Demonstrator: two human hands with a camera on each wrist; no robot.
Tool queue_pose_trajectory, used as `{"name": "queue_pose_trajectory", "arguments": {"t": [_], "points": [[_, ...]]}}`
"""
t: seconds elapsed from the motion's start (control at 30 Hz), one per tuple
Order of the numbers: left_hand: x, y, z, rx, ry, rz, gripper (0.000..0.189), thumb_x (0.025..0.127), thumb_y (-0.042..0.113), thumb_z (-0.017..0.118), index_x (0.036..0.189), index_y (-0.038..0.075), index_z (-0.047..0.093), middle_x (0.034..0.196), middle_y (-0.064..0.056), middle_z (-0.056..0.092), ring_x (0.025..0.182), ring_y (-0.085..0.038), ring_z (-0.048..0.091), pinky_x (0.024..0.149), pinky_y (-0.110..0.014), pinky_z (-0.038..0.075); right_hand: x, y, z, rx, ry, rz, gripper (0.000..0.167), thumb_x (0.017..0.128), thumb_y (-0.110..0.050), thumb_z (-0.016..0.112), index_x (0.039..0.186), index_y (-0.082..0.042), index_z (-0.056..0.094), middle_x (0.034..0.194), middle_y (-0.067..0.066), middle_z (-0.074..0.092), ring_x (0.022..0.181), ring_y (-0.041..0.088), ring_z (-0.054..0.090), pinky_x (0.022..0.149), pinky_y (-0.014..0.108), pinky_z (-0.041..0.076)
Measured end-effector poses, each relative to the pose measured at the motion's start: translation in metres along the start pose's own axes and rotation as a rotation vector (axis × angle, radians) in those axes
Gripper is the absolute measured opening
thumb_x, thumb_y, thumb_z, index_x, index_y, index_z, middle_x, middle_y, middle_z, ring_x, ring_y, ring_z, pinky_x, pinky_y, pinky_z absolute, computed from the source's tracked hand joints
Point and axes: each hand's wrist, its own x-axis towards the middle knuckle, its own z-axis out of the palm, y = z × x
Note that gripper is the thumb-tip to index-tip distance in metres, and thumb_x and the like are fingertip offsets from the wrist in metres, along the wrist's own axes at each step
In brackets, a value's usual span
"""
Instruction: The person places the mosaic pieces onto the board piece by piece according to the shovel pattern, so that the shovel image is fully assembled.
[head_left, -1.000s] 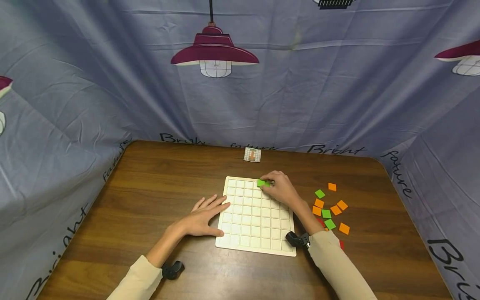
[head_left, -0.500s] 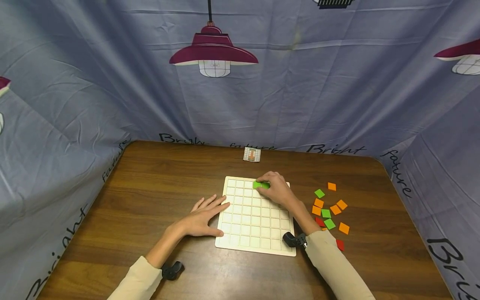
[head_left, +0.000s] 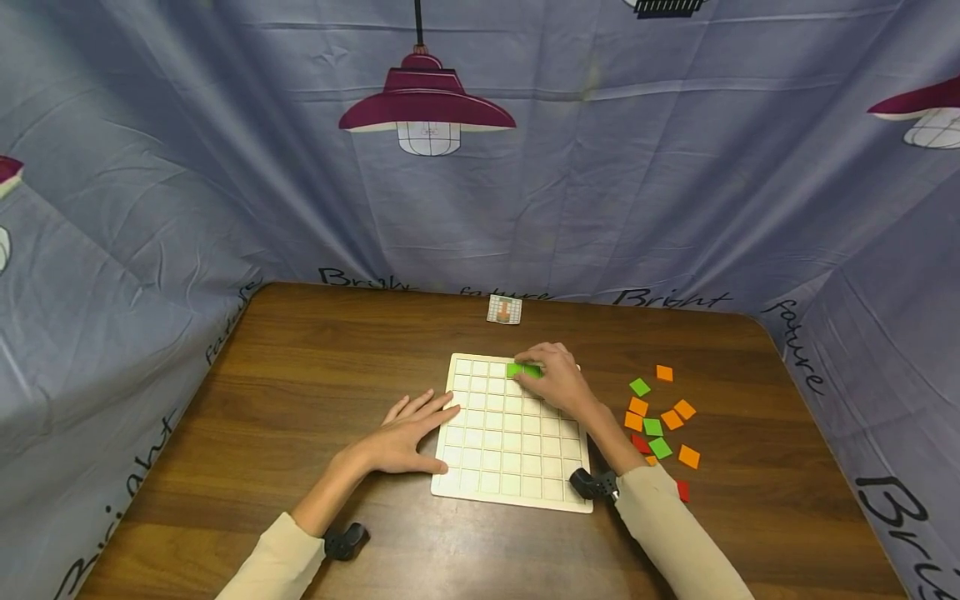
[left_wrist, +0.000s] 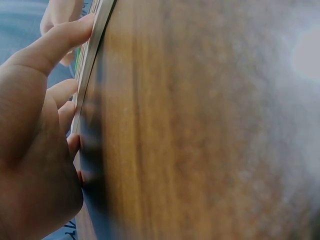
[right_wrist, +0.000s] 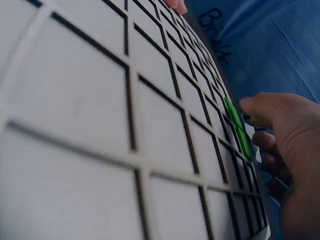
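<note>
A pale square grid board [head_left: 495, 433] lies on the table. My left hand [head_left: 408, 437] rests at its left side, fingers spread, with fingertips and thumb on the rim; in the left wrist view the thumb [left_wrist: 65, 40] reaches the board's edge. At the far row, my right hand [head_left: 555, 379] has thumb and index finger around a green square tile [head_left: 514, 370] that sits at a grid cell. A second green tile beside it is partly under the hand. Both appear as a green strip [right_wrist: 239, 129] along the board's far side in the right wrist view.
Loose orange tiles [head_left: 688, 457], green tiles [head_left: 652, 427] and red tiles [head_left: 640, 443] lie scattered right of the board, near the right forearm. A small card with a printed grid pattern [head_left: 504, 309] lies at the table's back edge. Curtains surround the table.
My right hand has shifted slightly left, bringing the green tile from over the back row's edge down to a cell beside the other green tile. My left hand stays put.
</note>
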Motion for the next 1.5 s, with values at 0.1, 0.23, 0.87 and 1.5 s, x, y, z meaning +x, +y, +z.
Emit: {"name": "queue_pose_trajectory", "arguments": {"t": [0.1,0.23,0.87,1.5], "points": [[0.000,0.000,0.000,-0.001,0.001,0.005,0.090,0.087,0.052,0.070,0.159,0.018,0.028,0.166,-0.004,0.015,0.151,-0.033,0.004,0.115,-0.061,-0.001,-0.007,0.003,-0.006,0.018,0.044,0.010,0.029,0.090,-0.020,0.076,0.115,-0.007,0.074,0.116,0.008,0.067,0.110,0.030,0.051,0.099,0.053,0.035],[0.000,0.001,-0.001,0.000,0.004,0.008,0.090,0.087,0.051,0.070,0.159,0.017,0.028,0.166,-0.004,0.015,0.151,-0.033,0.004,0.115,-0.060,-0.001,-0.017,0.006,-0.019,0.031,0.088,0.025,0.028,0.090,-0.017,0.076,0.116,-0.005,0.074,0.121,0.011,0.065,0.113,0.031,0.051,0.097,0.053,0.039],[0.000,0.000,-0.001,0.014,0.010,0.008,0.091,0.087,0.051,0.070,0.159,0.017,0.028,0.166,-0.005,0.015,0.151,-0.033,0.004,0.115,-0.060,-0.001,-0.074,0.054,-0.088,-0.024,0.198,0.149,0.029,0.092,-0.014,0.073,0.118,-0.001,0.071,0.125,0.022,0.060,0.119,0.044,0.050,0.096,0.064,0.039],[0.000,0.000,0.001,-0.002,0.013,0.018,0.090,0.087,0.050,0.071,0.159,0.016,0.029,0.166,-0.006,0.016,0.151,-0.034,0.004,0.115,-0.061,-0.001,-0.122,0.092,-0.106,-0.137,0.228,0.341,0.040,0.094,-0.023,0.071,0.124,0.003,0.066,0.124,0.029,0.058,0.105,0.045,0.058,0.087,0.062,0.044]]}}
